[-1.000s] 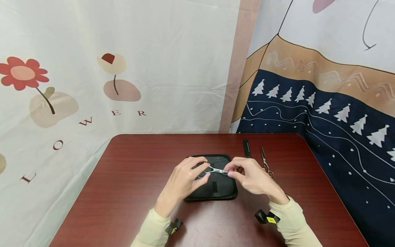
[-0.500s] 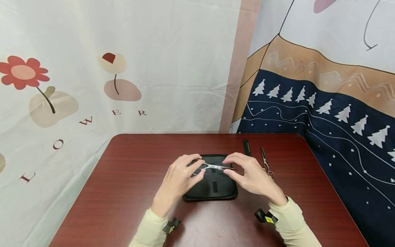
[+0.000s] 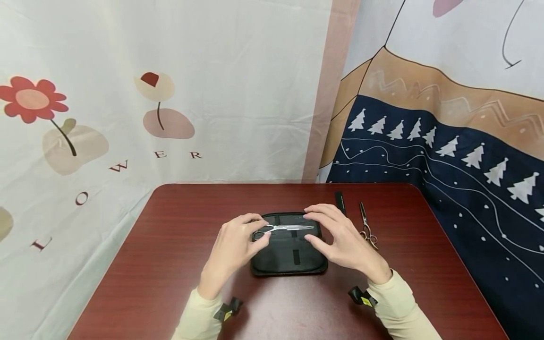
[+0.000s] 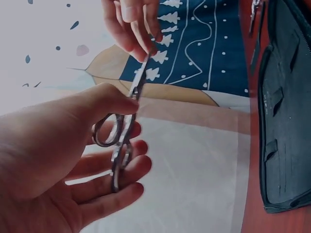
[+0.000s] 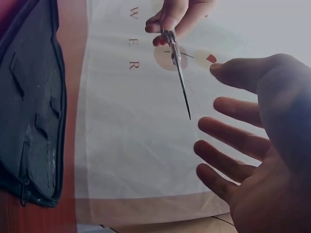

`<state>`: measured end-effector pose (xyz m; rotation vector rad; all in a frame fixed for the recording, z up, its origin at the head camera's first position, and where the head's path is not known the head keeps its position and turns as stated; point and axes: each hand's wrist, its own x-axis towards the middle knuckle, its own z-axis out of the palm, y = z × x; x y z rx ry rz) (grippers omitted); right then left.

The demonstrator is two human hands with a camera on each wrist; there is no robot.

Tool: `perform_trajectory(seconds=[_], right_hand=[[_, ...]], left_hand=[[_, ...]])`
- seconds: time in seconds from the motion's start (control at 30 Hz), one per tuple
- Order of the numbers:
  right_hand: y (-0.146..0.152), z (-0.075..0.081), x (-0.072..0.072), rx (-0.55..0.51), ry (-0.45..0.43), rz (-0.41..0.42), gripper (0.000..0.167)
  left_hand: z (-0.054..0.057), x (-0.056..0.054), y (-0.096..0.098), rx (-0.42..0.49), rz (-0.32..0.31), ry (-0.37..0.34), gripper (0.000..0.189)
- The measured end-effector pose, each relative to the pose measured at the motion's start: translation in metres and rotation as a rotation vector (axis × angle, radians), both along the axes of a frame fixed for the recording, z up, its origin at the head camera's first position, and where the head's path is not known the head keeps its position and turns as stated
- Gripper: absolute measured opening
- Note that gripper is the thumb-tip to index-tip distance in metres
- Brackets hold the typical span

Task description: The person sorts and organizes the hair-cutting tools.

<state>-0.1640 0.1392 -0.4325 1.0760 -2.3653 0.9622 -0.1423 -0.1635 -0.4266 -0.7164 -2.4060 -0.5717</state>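
My left hand (image 3: 233, 246) pinches a pair of silver scissors (image 3: 293, 228) near the finger rings, with the thumb on one side and fingertips on the other. The blades lie together and point right. My right hand (image 3: 347, 243) is beside the blade tip with its fingers spread, apart from the scissors in the right wrist view. Below both hands a black zip case (image 3: 276, 262) lies spread out on the table, with straps inside it. In the left wrist view the ring handles (image 4: 108, 133) hang over the fingers.
Right of the case lies a second pair of scissors (image 3: 364, 222), its rings partly behind my right hand. A black flat strip, perhaps a comb (image 3: 339, 202), lies farther back. The red-brown table (image 3: 191, 212) ends against printed curtains (image 3: 255, 94).
My right fingers have let go of the blades and spread apart. The left hand has moved left with the scissors, and the whole blade now shows.
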Motion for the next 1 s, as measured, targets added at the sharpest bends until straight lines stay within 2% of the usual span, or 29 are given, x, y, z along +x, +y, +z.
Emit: perform_trajectory(seconds=[0.07,0.17,0.3,0.53,0.63,0.77,1.0], right_hand=[[-0.001,-0.002,0.000,0.004,0.014,0.011,0.055],[-0.003,-0.004,-0.001,0.007,0.057,0.040,0.062],[-0.006,-0.009,-0.005,0.028,0.162,0.078,0.069],[-0.011,-0.016,-0.010,0.113,0.327,0.093,0.078],[-0.012,-0.018,-0.010,0.142,0.359,0.090,0.078],[-0.014,-0.020,-0.011,0.166,0.403,0.086,0.073],[-0.017,-0.023,-0.013,0.174,0.453,0.090,0.056]], left_hand=[[0.002,0.001,-0.002,0.013,0.002,-0.072,0.015],[0.005,0.003,-0.003,0.061,0.006,-0.218,0.014],[0.008,0.006,-0.004,0.140,0.031,-0.403,0.014],[0.013,0.006,-0.008,0.180,0.095,-0.600,0.014],[0.014,0.006,-0.009,0.196,0.106,-0.669,0.013],[0.014,0.005,-0.009,0.219,0.086,-0.724,0.013],[0.013,0.006,-0.010,0.237,0.043,-0.746,0.014]])
